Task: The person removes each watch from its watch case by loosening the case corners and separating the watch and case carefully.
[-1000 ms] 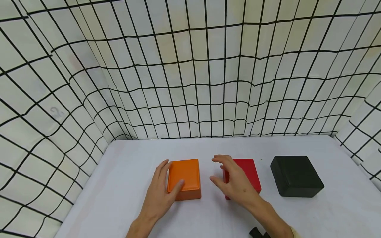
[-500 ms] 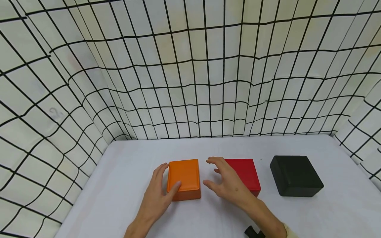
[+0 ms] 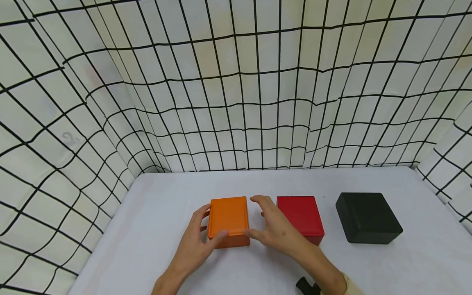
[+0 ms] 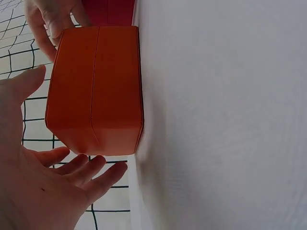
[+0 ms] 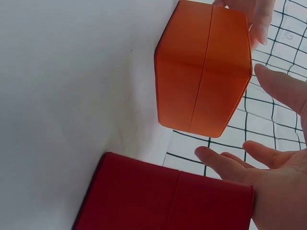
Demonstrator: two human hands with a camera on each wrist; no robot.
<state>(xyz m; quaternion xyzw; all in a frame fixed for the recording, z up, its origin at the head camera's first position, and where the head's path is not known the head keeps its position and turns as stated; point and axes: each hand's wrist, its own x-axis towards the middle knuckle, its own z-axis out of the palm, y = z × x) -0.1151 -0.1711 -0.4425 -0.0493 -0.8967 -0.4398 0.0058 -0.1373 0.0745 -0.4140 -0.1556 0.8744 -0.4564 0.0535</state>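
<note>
An orange box (image 3: 228, 217) with a seam around its side sits on the white table between both hands. My left hand (image 3: 193, 246) is at its left side, fingers relaxed and spread, thumb over the near edge. In the left wrist view the left fingertips (image 4: 98, 163) are right by the box's end face. My right hand (image 3: 279, 231) stands at the box's right side, thumb close to its near right corner, fingers loosely bent. In the right wrist view a gap shows between the right index finger (image 5: 223, 163) and the orange box. Neither hand is curled round it.
A red box (image 3: 304, 217) stands just right of the orange one, partly behind my right hand. Farther right is a black box (image 3: 368, 219). Black grid netting (image 3: 258, 102) over white walls encloses the table's back and sides. A small black object (image 3: 307, 287) shows by the right wrist.
My right hand has moved left, from over the red box to the orange box's right side. My left hand stays almost in place. The boxes have not moved.
</note>
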